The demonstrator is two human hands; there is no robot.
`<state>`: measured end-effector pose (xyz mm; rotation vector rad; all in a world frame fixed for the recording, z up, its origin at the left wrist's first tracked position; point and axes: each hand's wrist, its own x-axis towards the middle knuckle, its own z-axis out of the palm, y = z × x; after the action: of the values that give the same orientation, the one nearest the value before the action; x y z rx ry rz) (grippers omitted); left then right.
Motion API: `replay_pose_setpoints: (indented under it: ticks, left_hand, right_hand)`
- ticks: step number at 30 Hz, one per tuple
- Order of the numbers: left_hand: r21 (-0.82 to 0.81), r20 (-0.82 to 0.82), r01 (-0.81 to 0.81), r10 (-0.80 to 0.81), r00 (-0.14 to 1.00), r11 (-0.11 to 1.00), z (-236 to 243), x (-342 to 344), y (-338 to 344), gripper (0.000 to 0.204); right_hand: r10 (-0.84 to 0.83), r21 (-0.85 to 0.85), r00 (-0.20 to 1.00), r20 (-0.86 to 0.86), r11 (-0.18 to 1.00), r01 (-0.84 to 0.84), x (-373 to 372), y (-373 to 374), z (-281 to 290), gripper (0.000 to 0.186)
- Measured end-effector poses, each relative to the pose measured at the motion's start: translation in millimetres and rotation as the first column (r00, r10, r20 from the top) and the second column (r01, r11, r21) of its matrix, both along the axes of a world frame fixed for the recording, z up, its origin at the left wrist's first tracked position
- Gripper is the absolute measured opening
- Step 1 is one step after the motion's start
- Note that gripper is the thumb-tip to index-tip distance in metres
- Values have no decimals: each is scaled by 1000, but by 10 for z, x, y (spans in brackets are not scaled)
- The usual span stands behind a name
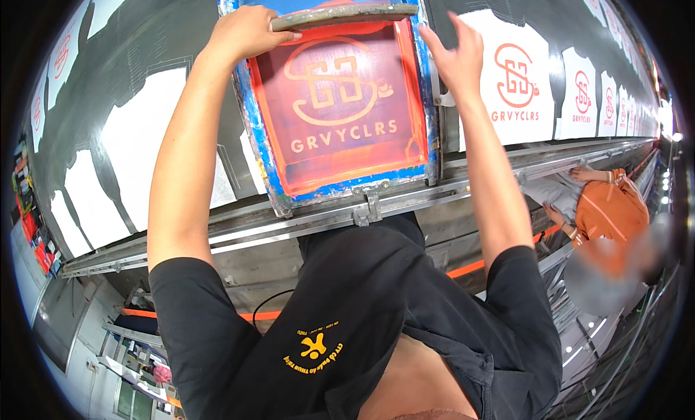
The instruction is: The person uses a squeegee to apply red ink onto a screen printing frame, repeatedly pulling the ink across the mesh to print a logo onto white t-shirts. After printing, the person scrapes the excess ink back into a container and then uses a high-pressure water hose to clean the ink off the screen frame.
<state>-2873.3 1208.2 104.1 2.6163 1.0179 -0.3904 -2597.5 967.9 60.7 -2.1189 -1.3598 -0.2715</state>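
Observation:
A printing screen [271, 166] in a blue, paint-smeared frame lies in front of me, its mesh showing a round emblem with lettering below and red ink round the edges. Across its far part lies a squeegee [344, 16] with a worn, stained handle. My left hand [245, 32] is closed round the squeegee's left end, thumb along the near side. Beside the frame's right edge, my right hand [457, 58] is off the squeegee, with thumb and fingers apart and nothing in it.
Printed white shirt pieces [510, 80] run along the dark table [449, 127] to the right; blank white pieces [148, 137] lie to the left. A metal rail [289, 234] with a clamp [368, 206] borders the near edge. Another person in orange [615, 206] is at the right.

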Motion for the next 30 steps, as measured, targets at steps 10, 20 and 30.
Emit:
replay_pose_setpoints:
  ticks: [10, 20, 30]
  left_hand:
    - [82, 4, -146, 146, 989, 986, -162, -145, -273, 41]
    - [47, 138, -219, 211, 968, 975, -154, -816, -2326, 40]
    - [-212, -22, -139, 138, 990, 967, 81, -729, -1773, 55]
  right_hand:
    - [360, -463, 933, 23, 831, -309, -332, 862, 174, 48]
    - [419, -257, 904, 84, 886, -387, -940, -1107, -128, 19]
    - [461, -401, 859, -222, 760, -511, -770, -726, 391, 36]
